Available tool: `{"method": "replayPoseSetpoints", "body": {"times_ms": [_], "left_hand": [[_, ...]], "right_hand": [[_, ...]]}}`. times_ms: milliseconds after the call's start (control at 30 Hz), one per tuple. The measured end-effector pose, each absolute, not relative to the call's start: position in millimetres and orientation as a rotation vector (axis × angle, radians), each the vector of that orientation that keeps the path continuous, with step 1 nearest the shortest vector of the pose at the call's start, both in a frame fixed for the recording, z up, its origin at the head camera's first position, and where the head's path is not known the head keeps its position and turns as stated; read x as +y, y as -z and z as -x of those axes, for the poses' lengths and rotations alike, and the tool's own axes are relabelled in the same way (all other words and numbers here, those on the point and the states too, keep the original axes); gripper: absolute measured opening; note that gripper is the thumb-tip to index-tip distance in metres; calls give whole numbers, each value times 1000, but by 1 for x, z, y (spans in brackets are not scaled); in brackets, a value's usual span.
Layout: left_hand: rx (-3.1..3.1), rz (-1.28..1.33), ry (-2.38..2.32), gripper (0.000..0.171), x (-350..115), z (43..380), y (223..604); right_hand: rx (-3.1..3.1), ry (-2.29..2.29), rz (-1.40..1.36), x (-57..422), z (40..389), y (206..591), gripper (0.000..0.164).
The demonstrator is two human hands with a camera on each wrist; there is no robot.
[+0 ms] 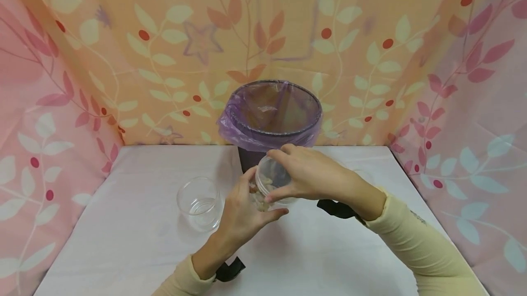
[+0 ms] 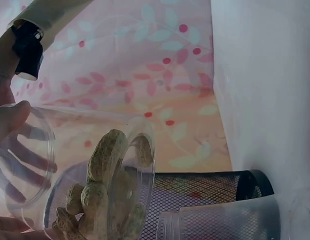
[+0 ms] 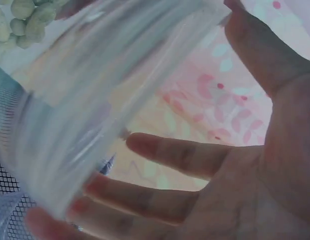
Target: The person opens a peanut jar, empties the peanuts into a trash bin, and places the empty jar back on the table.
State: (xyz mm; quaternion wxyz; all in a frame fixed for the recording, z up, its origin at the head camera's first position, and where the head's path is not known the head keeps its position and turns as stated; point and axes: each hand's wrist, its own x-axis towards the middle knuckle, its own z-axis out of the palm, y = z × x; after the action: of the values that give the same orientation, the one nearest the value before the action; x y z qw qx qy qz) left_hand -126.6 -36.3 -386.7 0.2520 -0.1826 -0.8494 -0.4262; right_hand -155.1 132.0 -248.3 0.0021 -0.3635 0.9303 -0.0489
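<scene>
Between my hands is a clear plastic jar (image 2: 69, 130), tilted, with several unshelled peanuts (image 2: 107, 155) gathered near one end. My left hand (image 1: 243, 209) holds its side, thumb beneath and fingers behind. My right hand (image 1: 313, 174) grips the other, translucent round end (image 1: 271, 172), with its fingers spread around the edge. In the right wrist view that end is a blurred band, and the right hand's fingers (image 3: 180, 155) curl about it. Whether a separate lid sits there I cannot tell. Peanuts (image 3: 29, 22) also show at that view's upper left corner.
A black mesh bin (image 1: 247, 158) with a purple bag liner (image 1: 230, 126) stands just beyond my hands. To the left sits a clear round container (image 1: 199, 202). A translucent threaded jar (image 2: 225, 220) stands before the bin. Floral cloth (image 1: 156, 58) encloses the white table (image 1: 136, 223).
</scene>
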Motion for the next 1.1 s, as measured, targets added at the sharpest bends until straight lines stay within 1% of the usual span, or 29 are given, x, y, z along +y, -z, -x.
{"method": "replayPoseSetpoints", "body": {"times_ms": [133,267,400,633,867,1000,1100], "left_hand": [[-2324,498,1161,103,-34,127,386],[-2350,469,1192,102,-36,126,384],[-2357,471,1200,102,-37,127,383],[-2331,548,1268,101,-44,131,384],[-2388,752,1497,101,-59,138,382],[-2415,796,1581,102,-64,139,378],[-2406,789,1588,101,-63,138,379]], "right_hand": [[2935,122,1105,130,155,249,84],[2933,152,1123,129,156,249,80],[2924,174,1154,129,156,248,81],[2811,146,1372,135,159,246,84],[2514,248,1648,143,169,241,88],[2406,276,1706,146,171,235,90],[2408,293,1678,146,172,236,89]]}}
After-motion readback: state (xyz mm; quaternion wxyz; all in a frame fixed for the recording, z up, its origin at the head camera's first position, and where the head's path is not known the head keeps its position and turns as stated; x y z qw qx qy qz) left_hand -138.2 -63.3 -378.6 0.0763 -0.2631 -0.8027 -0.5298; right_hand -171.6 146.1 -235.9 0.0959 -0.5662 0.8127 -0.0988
